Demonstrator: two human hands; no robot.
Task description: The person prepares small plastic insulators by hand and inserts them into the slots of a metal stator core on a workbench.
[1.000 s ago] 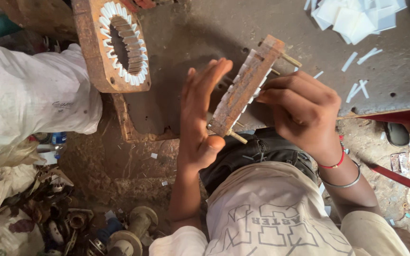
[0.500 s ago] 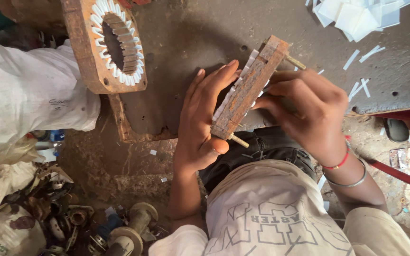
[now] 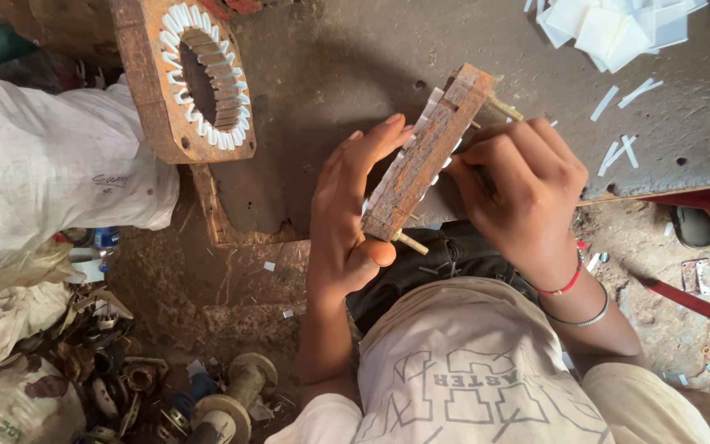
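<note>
Above the tabletop [image 3: 338,74], the rusty metal block [image 3: 425,156] now sits steeper than a second ago, left hand [image 3: 347,222] grip clamping it, right hand [image 3: 523,193] grip pinched closed at its slots.

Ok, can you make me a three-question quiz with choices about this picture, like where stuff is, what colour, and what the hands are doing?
1. Where does the second rusty square stator core with white slot liners lie?
A upper left
B lower right
C in the lap

2. What colour are the cut paper strips on the grey metal bench?
A blue
B white
C black

3. The rusty stator core on edge is:
A lying alone
B held by both hands
C dropped

A: it sits upper left. B: the strips are white. B: left hand and right hand grip it.
</note>
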